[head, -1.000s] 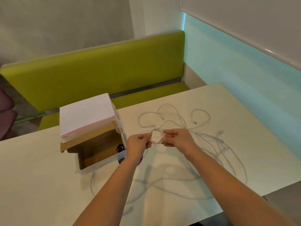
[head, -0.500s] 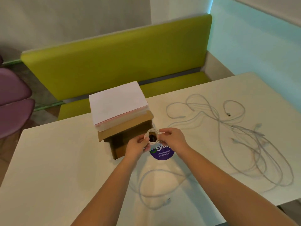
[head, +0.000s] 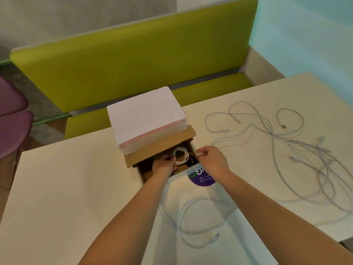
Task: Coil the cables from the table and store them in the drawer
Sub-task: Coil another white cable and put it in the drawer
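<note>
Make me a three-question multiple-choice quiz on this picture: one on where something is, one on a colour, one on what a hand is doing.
1. Where is the coiled white cable?
A. on the green bench
B. inside the open cardboard drawer
C. on top of the white paper stack

2. What colour is the round sticker on the white table?
A. purple
B. orange
C. yellow

3. What is the left hand doing?
A. lying flat on the table
B. pointing at the wall
C. holding the coiled cable in the drawer

Answers:
1 B, the coil sits within the drawer's brown walls, under the white paper stack.
2 A, the sticker beside the right hand is purple with white lettering.
3 C, its fingers curl round the coil's lower edge.
</note>
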### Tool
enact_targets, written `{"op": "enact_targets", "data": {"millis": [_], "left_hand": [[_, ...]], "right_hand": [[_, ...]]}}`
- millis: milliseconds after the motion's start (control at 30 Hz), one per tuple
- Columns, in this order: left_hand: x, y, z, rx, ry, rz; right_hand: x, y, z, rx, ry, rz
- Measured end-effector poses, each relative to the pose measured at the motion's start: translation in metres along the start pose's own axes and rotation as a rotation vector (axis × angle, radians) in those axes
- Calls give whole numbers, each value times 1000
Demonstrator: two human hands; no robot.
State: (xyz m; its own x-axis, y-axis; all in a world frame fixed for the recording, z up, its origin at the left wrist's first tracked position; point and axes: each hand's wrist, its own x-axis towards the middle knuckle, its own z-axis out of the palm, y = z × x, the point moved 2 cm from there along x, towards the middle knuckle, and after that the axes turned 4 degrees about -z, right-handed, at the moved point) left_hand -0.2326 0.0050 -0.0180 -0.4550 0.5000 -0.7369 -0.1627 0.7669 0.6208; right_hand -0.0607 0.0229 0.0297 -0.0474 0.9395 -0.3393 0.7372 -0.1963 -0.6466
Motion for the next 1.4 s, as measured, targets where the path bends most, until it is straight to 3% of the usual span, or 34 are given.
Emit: {"op": "enact_targets", "data": {"millis": [167,367,600,800,967,1100,1267,1400], "left_hand": [[6,-2,4,136,9,64],[4,4,8,509,55,198],[-2,3,7,623,42,299],[-22,2,3,618,82,332],[-45,-6,10,575,102,548],[-65,-13,22,524,-9,586],[-84,-28,36,453,-181,575],[-95,-29,50,623,-210,691]], "right_hand": [[0,9,5,27,9,-32],[-3,21,4,211,32,-80],[-16,41,-10,376,95,-40],[-19,72,-16,214,132,21],[-23,92,-9,21,1,-17],[-28,94,-4,-94,-36,-60],[-33,91,-13,62,94,-84],[-42,74,-42,286,281,-91]]}}
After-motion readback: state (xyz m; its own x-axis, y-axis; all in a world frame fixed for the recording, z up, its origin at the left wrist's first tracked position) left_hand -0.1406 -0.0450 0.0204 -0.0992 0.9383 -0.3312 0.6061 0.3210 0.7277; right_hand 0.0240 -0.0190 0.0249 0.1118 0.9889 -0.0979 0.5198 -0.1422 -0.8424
